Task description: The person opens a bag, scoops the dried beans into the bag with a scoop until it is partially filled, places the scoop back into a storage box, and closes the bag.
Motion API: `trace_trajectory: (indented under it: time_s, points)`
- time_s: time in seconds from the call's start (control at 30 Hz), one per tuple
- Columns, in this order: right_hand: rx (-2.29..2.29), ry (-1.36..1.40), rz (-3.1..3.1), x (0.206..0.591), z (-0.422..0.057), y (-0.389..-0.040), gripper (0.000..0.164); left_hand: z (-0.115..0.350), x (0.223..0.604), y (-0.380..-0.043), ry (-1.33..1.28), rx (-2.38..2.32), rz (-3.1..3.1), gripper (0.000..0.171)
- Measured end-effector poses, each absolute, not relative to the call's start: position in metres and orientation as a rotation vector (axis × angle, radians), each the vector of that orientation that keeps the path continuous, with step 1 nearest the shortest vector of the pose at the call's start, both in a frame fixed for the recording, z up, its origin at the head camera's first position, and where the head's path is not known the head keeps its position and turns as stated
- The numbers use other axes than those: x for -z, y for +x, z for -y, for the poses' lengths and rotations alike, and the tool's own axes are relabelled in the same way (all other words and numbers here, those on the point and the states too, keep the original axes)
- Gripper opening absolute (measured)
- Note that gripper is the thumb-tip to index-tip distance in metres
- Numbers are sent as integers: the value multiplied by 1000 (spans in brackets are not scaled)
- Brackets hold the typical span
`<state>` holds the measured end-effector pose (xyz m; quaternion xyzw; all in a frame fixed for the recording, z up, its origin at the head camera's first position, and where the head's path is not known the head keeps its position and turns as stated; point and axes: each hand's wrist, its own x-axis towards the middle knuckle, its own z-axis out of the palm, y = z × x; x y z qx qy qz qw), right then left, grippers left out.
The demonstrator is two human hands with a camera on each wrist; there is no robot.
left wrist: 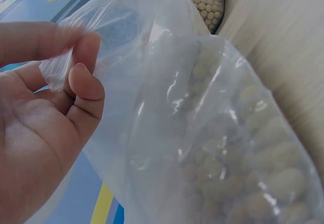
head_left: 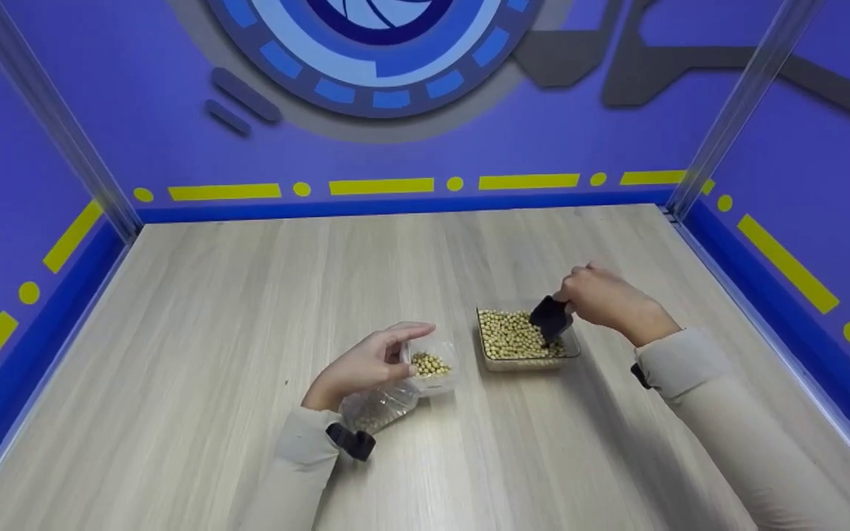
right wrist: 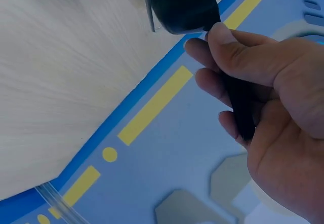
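Observation:
My left hand point(head_left: 366, 363) pinches the upper edge of a clear plastic zip bag point(left wrist: 162, 102) between curled fingers and thumb. The bag's mouth gapes toward the right, and round yellowish soybeans point(head_left: 429, 363) show inside it. To the right stands a clear rectangular container point(head_left: 524, 365), filled with the same beans nearly to its rim. My right hand point(head_left: 606, 299) grips the handle of a small black scoop point(head_left: 551, 318), fingers wrapped round it in the right wrist view. The scoop's blade tilts down over the container's right side, its tip at the beans.
Both things rest on a light wood-grain table point(head_left: 196, 354). Blue panels with yellow markings point(head_left: 381, 186) wall it in at the back and both sides, joined by metal corner posts point(head_left: 720, 110). Dark bands point(head_left: 351, 441) circle both wrists.

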<state>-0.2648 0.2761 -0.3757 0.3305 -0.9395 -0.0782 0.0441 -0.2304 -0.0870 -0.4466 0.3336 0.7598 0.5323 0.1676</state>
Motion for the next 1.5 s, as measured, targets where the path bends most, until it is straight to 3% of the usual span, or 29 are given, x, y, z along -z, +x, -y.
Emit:
trace_trajectory:
  time_s: [0.37, 0.83, 1.5]
  points:
    - [-175, 1043, 2940, 390, -292, -271, 26, 86, 448, -232, 964, -1511, -2166, 63]
    - [-464, 1112, 2905, 423, -307, -278, 30, 85, 450, -232, 936, -1520, -2151, 62]
    - [-659, 1021, 3026, 432, -298, -275, 32, 86, 452, -233, 937, -1522, -2136, 62]
